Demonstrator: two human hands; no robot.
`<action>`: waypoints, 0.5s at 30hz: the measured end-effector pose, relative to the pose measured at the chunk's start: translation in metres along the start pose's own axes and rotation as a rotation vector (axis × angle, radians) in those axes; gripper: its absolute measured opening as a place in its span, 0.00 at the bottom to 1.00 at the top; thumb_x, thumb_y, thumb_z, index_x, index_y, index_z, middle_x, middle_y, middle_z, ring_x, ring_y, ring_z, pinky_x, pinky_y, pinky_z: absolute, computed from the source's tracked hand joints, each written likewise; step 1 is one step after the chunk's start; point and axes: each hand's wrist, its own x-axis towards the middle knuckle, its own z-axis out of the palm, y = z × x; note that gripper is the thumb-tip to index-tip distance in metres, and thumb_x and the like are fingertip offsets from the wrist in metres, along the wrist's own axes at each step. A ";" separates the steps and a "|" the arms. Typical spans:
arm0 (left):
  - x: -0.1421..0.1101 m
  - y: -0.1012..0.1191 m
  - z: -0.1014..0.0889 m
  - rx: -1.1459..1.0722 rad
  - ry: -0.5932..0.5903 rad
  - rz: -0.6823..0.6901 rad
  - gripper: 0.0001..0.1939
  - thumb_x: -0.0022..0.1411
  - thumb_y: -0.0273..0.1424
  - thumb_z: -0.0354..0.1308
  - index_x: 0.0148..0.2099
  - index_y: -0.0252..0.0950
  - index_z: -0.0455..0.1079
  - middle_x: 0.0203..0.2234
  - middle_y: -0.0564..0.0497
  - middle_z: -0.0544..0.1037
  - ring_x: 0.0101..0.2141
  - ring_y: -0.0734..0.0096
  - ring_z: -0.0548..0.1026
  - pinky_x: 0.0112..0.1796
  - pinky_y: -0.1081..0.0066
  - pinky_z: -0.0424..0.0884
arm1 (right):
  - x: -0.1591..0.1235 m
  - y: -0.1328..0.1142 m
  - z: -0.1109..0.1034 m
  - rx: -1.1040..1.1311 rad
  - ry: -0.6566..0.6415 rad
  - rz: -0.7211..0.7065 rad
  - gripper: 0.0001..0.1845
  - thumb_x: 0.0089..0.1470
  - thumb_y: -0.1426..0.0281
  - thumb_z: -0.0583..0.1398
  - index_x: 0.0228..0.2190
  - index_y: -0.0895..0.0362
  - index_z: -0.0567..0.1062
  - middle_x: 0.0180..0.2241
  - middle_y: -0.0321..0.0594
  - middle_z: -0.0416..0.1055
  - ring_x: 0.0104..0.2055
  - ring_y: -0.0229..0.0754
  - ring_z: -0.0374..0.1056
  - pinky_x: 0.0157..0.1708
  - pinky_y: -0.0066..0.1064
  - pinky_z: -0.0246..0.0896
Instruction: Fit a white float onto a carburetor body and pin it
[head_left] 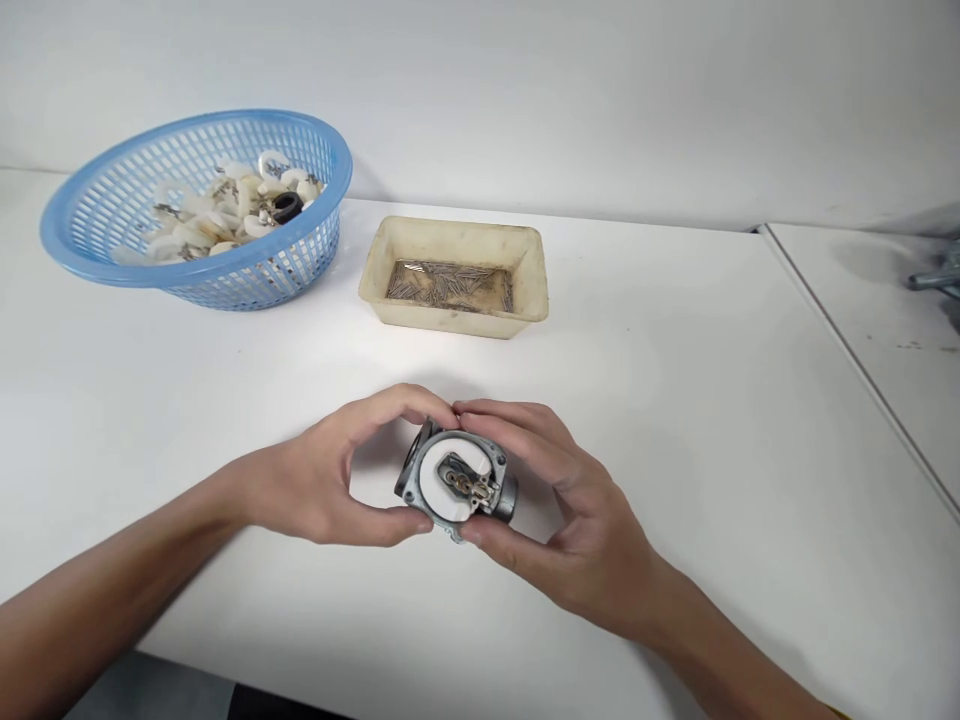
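Between my two hands is a grey metal carburetor, its open underside facing up. A white ring-shaped float sits inside it, around brass-coloured jets. My left hand grips the body from the left, with the thumb at the near edge and the fingers at the far edge. From the right, my right hand holds the same body, its thumb at the near edge and its fingertips on the far side, close to the left fingertips. The undersides of the fingers are hidden.
A blue plastic basket at the back left holds several white floats and a black ring. Right of it, a cream tray contains thin metal pins. A metal part lies at the right edge, beyond a table seam.
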 end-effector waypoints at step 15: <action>0.008 0.003 0.003 0.038 0.102 0.123 0.24 0.54 0.28 0.72 0.53 0.41 0.73 0.47 0.45 0.77 0.49 0.62 0.76 0.51 0.63 0.74 | -0.005 -0.001 -0.012 0.062 0.006 0.069 0.25 0.53 0.73 0.71 0.52 0.46 0.77 0.53 0.40 0.77 0.55 0.47 0.75 0.54 0.39 0.76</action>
